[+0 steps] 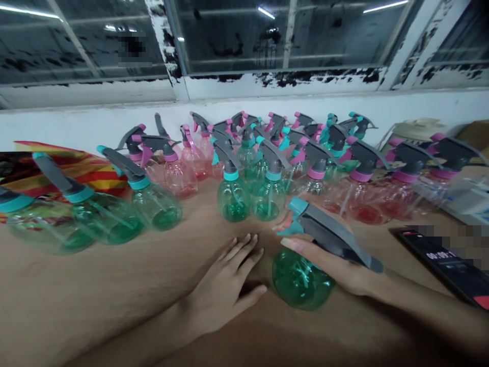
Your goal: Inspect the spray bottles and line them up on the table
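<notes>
A green spray bottle [301,280] with a grey trigger head and teal nozzle stands near the table's front. My right hand [328,260] is wrapped round its neck, under the trigger head. To its left my left hand [229,280] lies flat on the wooden table [95,295], fingers stretched out and apart, holding nothing, its thumb close to the bottle's base.
Several green and pink spray bottles [267,168] crowd the back of the table below a window. More green bottles [114,204] stand at the left by a red and yellow cloth [76,168]. A phone [451,265] showing a timer lies at the right.
</notes>
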`<state>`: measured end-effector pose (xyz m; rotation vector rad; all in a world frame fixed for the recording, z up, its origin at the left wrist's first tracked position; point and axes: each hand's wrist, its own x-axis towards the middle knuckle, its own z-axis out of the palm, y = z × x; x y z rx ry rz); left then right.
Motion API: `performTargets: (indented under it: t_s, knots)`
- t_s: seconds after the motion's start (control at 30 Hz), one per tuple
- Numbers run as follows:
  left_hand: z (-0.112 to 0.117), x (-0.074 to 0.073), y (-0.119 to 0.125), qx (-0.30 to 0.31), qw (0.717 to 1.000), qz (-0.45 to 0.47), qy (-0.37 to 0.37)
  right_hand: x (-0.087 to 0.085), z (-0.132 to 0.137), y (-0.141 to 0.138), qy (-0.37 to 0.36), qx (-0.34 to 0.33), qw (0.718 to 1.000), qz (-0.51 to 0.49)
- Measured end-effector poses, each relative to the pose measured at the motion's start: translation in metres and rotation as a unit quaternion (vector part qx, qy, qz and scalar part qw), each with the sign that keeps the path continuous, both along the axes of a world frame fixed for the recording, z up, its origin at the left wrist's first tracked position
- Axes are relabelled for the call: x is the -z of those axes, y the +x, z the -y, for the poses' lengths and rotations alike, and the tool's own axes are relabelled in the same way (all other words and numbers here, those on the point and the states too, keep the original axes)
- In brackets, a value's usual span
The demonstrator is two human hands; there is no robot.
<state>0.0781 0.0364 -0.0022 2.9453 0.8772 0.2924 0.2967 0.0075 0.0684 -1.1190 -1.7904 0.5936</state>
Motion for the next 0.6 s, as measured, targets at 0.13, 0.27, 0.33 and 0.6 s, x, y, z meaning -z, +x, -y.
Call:
performTargets:
  t_s: [0.13,0.27,0.33,0.6]
  knots:
    - [-0.001,0.002,0.0,-0.001,1.0,-0.007,0.006,0.006,0.0,0.001,-0.03,0.015,0.999,0.015]
    - [0.0,0.002,0.0,0.0,1.0,-0.021,0.013,0.012,0.0,0.005,-0.029,0.008,0.999,0.014]
    - [0.0,0.002,-0.001,0.001,1.0,-0.022,0.017,0.012,0.0,0.006,-0.021,-0.004,1.0,0.012]
    - [0.0,0.002,-0.001,0.0,1.0,-0.017,0.022,0.004,-0.001,0.004,0.018,-0.043,0.999,-0.026]
